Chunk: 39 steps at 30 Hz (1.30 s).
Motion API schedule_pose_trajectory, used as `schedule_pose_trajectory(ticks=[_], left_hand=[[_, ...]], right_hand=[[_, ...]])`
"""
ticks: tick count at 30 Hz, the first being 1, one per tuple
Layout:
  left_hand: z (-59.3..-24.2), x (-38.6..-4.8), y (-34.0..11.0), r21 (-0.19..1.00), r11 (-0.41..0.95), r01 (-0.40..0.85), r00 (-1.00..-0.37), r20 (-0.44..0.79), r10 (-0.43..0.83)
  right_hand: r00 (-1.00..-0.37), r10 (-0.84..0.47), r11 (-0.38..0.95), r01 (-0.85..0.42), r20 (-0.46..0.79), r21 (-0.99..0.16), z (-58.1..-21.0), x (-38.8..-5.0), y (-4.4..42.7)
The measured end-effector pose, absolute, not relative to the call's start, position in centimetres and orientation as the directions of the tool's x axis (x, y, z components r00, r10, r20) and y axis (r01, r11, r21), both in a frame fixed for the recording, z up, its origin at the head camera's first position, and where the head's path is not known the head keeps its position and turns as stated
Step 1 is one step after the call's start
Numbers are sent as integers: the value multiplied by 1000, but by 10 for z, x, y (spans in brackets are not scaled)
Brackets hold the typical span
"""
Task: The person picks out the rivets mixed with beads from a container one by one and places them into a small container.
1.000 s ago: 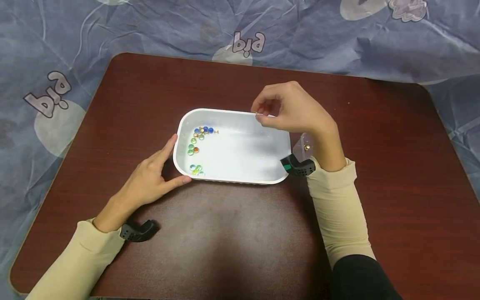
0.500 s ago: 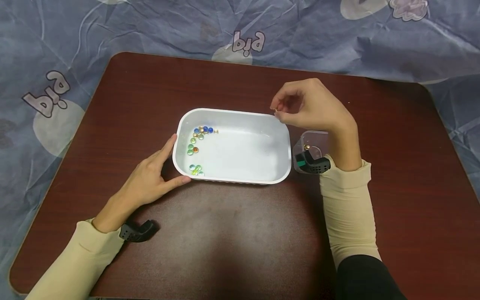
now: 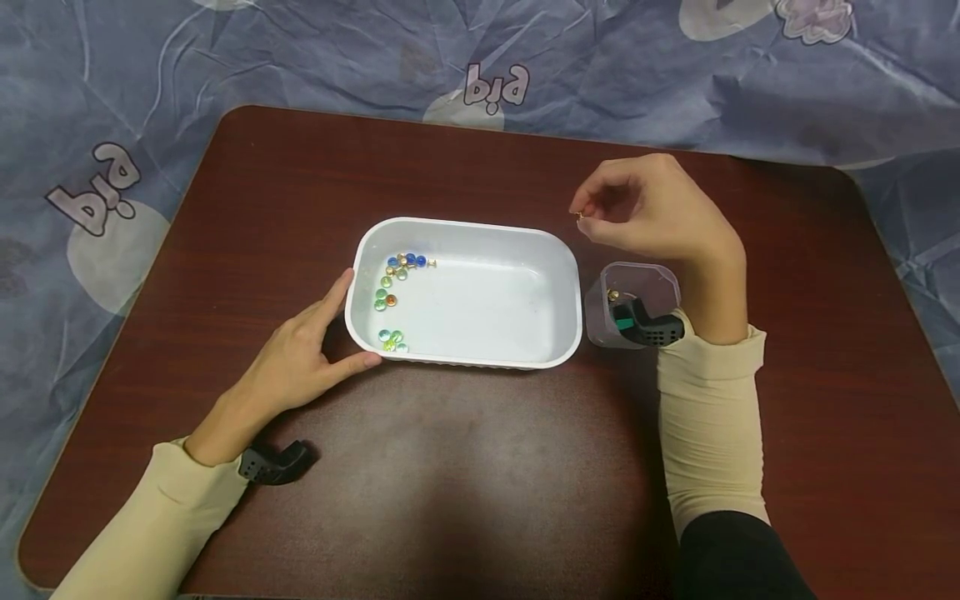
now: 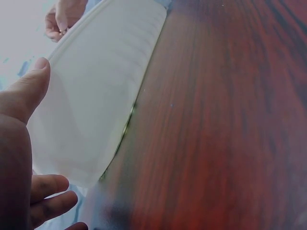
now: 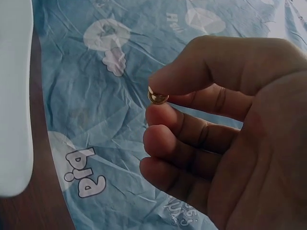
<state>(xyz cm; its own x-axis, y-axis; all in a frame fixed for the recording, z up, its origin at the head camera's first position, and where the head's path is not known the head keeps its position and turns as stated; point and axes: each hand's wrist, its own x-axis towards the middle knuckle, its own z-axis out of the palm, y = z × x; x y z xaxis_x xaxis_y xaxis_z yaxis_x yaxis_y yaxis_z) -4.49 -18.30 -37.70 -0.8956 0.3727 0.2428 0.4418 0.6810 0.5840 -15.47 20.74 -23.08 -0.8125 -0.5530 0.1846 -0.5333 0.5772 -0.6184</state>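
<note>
My left hand [image 3: 291, 364] rests at the left end of a white tray [image 3: 487, 363], its fingertips and thumb touching the tray wall. In the left wrist view that wall [image 4: 96, 100] stands close beside the thumb. My right hand [image 3: 660, 208] is raised beyond the tray's right end and pinches a small gold spool-shaped stud [image 5: 158, 97] between thumb and fingers. Inside the tray, blue glass beads [image 3: 421, 261], green glass beads [image 3: 386, 282] and several gold studs [image 3: 432, 263] lie along the left side.
Just right of the tray stands a clear plastic box [image 3: 637, 271] with gold studs [image 3: 613, 295] in it. The right wrist's black camera mount [image 3: 651, 327] partly covers it. Both stand on a brown table [image 3: 450, 475]; a blue printed cloth [image 3: 337, 58] lies beyond.
My right hand has moved right, from over the tray's far rim to past its right end, still pinching the gold stud. More of the clear box now shows. My left hand has stayed put.
</note>
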Motion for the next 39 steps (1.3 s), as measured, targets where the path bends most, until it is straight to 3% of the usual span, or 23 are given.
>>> schedule_pose_trajectory(ticks=[20, 39], left_hand=[[-378, -45, -182, 586, 679, 442, -895, 238, 377], [-376, -44, -183, 589, 690, 421, -904, 217, 367]], right_hand=[[-826, -507, 619, -548, 247, -562, -226, -149, 239], [-851, -440, 573, -511, 286, -641, -218, -143, 261]])
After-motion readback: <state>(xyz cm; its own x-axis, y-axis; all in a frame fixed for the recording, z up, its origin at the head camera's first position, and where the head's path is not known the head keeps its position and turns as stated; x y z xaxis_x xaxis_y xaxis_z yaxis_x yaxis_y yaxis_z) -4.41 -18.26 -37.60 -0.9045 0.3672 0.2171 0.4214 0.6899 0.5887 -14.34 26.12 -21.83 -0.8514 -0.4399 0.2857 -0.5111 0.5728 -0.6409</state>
